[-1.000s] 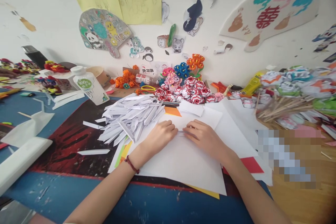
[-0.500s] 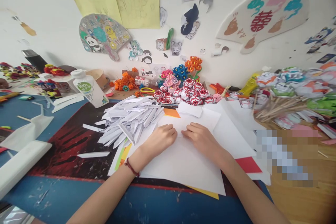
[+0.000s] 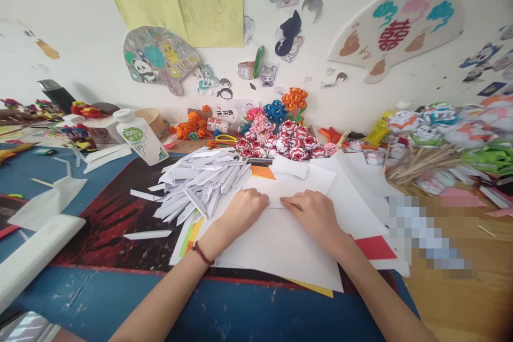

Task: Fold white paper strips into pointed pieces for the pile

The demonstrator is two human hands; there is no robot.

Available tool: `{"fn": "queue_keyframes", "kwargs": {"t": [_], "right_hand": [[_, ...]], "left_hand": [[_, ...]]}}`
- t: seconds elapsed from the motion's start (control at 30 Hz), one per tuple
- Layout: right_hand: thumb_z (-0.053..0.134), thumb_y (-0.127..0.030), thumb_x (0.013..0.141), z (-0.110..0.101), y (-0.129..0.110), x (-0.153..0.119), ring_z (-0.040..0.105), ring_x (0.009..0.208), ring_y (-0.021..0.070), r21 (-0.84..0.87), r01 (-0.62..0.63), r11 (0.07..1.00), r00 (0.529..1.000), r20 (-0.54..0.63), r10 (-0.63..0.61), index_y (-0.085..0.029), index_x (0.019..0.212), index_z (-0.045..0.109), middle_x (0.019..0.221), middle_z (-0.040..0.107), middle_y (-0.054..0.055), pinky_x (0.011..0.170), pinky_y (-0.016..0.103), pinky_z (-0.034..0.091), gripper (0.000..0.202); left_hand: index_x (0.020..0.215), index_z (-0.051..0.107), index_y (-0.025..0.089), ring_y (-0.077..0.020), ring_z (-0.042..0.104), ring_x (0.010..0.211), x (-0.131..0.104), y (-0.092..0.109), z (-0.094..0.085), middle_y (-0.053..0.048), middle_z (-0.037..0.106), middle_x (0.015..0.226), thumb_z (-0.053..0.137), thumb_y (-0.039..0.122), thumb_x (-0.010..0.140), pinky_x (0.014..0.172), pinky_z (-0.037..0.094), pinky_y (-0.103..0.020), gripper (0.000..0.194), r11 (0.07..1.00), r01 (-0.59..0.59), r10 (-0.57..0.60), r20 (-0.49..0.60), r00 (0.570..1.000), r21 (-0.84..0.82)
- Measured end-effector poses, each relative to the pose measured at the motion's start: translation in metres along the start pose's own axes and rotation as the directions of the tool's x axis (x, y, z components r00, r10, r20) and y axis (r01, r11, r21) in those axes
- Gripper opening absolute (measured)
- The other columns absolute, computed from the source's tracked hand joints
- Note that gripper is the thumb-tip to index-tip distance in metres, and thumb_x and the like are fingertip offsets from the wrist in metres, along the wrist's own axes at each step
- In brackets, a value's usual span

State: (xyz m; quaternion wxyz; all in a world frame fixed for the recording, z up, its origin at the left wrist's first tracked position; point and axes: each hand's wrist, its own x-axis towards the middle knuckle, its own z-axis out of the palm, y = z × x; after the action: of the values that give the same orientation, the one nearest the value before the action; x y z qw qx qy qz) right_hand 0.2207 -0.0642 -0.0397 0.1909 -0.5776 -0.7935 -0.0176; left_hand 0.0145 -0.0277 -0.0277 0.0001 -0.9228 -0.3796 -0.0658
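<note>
My left hand (image 3: 248,207), with a dark red cord on the wrist, is closed on the left end of a small white strip of paper (image 3: 274,202). From the other side my right hand (image 3: 315,214) pinches the same strip between thumb and fingers. The strip blends into the large white sheets (image 3: 280,248) beneath, so its folds are hard to make out. To the left of my hands lies a heap of folded white paper strips (image 3: 202,179). Behind them rests a small white paper piece (image 3: 289,166), near an orange sheet (image 3: 263,172).
A white bottle (image 3: 140,136) stands behind the heap. Red-and-white paper flowers (image 3: 294,141) line the wall. At right are wooden sticks (image 3: 425,163) and more paper flowers (image 3: 436,117). A long white object (image 3: 40,259) lies at the left on the blue table (image 3: 240,307).
Both hands stay at the strip; the right hand's fingers have shifted slightly and their grip looks tighter. The whole view has swung a little.
</note>
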Motion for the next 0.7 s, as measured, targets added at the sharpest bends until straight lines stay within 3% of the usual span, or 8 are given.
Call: {"fn": "queue_keyframes", "kwargs": {"t": [0.1, 0.2, 0.33, 0.53, 0.7], "right_hand": [[0.057, -0.03, 0.089, 0.005, 0.0, 0.003, 0.061, 0.078, 0.0171, 0.144, -0.062, 0.988, 0.998, 0.0, 0.063, -0.029, 0.091, 0.072, 0.082, 0.071, -0.002, 0.065, 0.028, 0.037, 0.016], [0.063, -0.026, 0.084, 0.01, 0.004, 0.01, 0.061, 0.082, 0.0158, 0.306, -0.1, 0.947, 0.995, 0.027, 0.096, -0.026, 0.092, 0.07, 0.089, 0.067, -0.001, 0.068, 0.026, 0.041, 0.01], [0.068, -0.023, 0.079, 0.009, 0.01, 0.016, 0.059, 0.085, 0.0169, 0.387, -0.079, 0.919, 0.996, 0.074, 0.054, -0.025, 0.089, 0.067, 0.089, 0.064, -0.001, 0.071, 0.027, 0.042, 0.01], [0.064, -0.02, 0.084, 0.003, 0.014, 0.015, 0.056, 0.082, 0.0168, 0.334, 0.099, 0.937, 0.994, 0.017, -0.111, -0.021, 0.082, 0.064, 0.083, 0.065, 0.0, 0.074, 0.029, 0.041, 0.002], [0.053, -0.016, 0.091, 0.001, 0.014, 0.011, 0.054, 0.081, 0.0182, 0.144, 0.299, 0.943, 0.954, -0.037, -0.297, -0.017, 0.082, 0.064, 0.079, 0.064, 0.004, 0.073, 0.031, 0.038, 0.014]], "left_hand": [[0.087, 0.063, 0.017, -0.019, 0.059, 0.078, 0.007, -0.002, 0.004, -0.005, 0.063, 0.08, 0.051, 0.026, 0.091, 0.065, 0.041, -0.028, 0.015, 0.993, 0.079, -0.084, -0.052, 0.995, -0.092], [0.086, 0.062, 0.017, -0.0199, 0.057, 0.087, 0.013, -0.002, 0.005, -0.004, 0.063, 0.085, 0.059, 0.025, 0.086, 0.071, 0.042, -0.029, 0.008, 0.991, 0.067, -0.08, -0.106, 0.991, -0.118], [0.082, 0.059, 0.016, -0.0215, 0.054, 0.088, 0.017, -0.002, 0.003, -0.005, 0.063, 0.088, 0.064, 0.025, 0.083, 0.073, 0.041, -0.032, 0.01, 0.997, 0.043, -0.049, -0.116, 0.992, -0.057], [0.086, 0.059, 0.016, -0.0199, 0.052, 0.084, 0.011, -0.005, -0.001, -0.003, 0.062, 0.084, 0.06, 0.021, 0.086, 0.073, 0.04, -0.032, 0.005, 0.999, -0.031, 0.027, -0.122, 0.992, -0.031], [0.08, 0.056, 0.015, -0.0217, 0.05, 0.081, 0.002, 0.0, -0.01, -0.005, 0.059, 0.08, 0.052, 0.017, 0.09, 0.069, 0.039, -0.034, 0.01, 0.977, -0.147, 0.158, -0.064, 0.985, 0.156]]}}
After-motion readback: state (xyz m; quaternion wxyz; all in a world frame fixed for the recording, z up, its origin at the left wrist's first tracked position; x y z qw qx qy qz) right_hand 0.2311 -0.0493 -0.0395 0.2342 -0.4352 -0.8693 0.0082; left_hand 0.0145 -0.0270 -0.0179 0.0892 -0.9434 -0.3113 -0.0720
